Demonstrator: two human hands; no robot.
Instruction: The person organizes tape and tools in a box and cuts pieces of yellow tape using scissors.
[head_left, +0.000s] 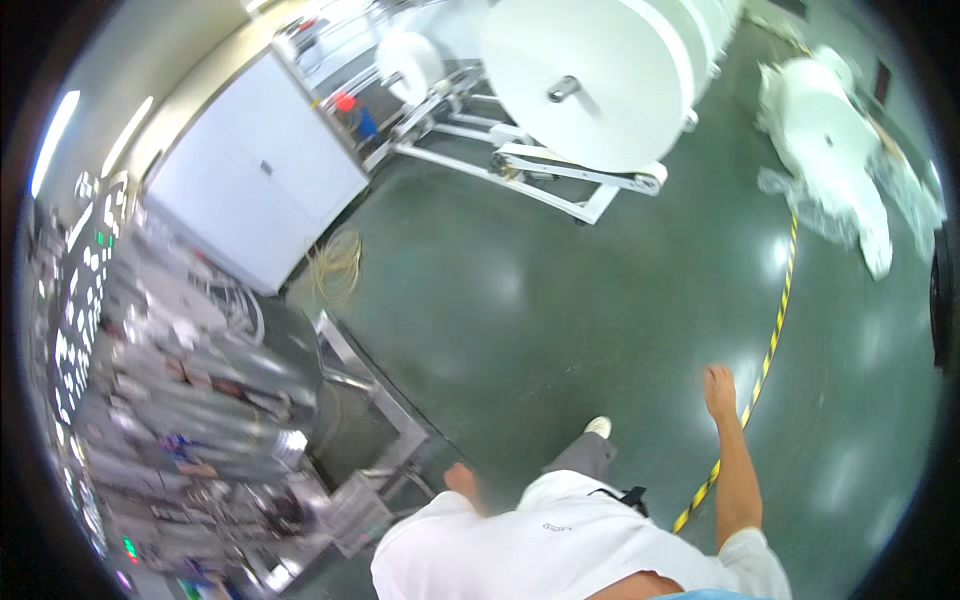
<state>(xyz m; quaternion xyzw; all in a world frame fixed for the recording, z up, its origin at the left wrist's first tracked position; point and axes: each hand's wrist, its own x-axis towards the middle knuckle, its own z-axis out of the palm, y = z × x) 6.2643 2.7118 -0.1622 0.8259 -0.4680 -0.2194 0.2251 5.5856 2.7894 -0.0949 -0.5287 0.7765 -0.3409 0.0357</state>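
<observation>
My right hand (720, 392) swings out ahead over the green floor, left of a yellow-and-black floor stripe. Its fingers look loosely curled, with nothing visible in them. My left hand (463, 481) is low by my white shirt, closest to a metal frame (395, 440) of the machinery on the left. Motion smears its fingers, so their state does not show. One light shoe (598, 427) points forward below my grey trouser leg.
A huge white roll (600, 85) sits on a white wheeled frame (590, 205) ahead. Left of it stands a white cabinet (255, 170), with coiled hose (337, 262) beside it. Plastic-wrapped white material (825, 140) lies far right. The yellow-and-black stripe (777, 325) runs along the floor.
</observation>
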